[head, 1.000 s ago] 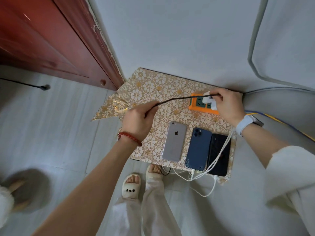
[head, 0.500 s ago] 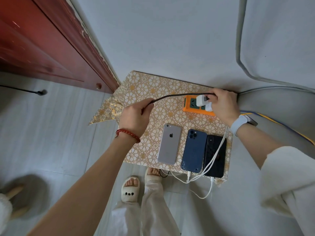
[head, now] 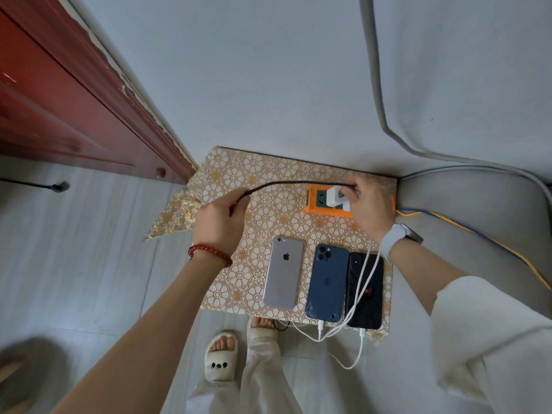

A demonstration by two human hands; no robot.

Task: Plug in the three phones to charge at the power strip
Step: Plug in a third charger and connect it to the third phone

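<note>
**Black cable stretched between two hands at the power strip**

The right hand (head: 372, 209) rests on the orange strip (head: 316, 206) at the back of a floral-covered worktop (head: 268, 171). Its grip pinches a white charger (head: 335, 197) standing in the strip, where one end of a black cable (head: 298, 183) meets the fingers. The cable arcs leftward to the left hand (head: 219, 224), whose grip is closed around it, thumb pressed to forefinger. Below and between the two grips, three phones lie face down side by side: silver (head: 283, 271), blue (head: 327, 282) and black (head: 366, 291). White cables (head: 363, 282) run from under the right grip across the black phone and into the bottom ends of the blue and black phones.
</note>
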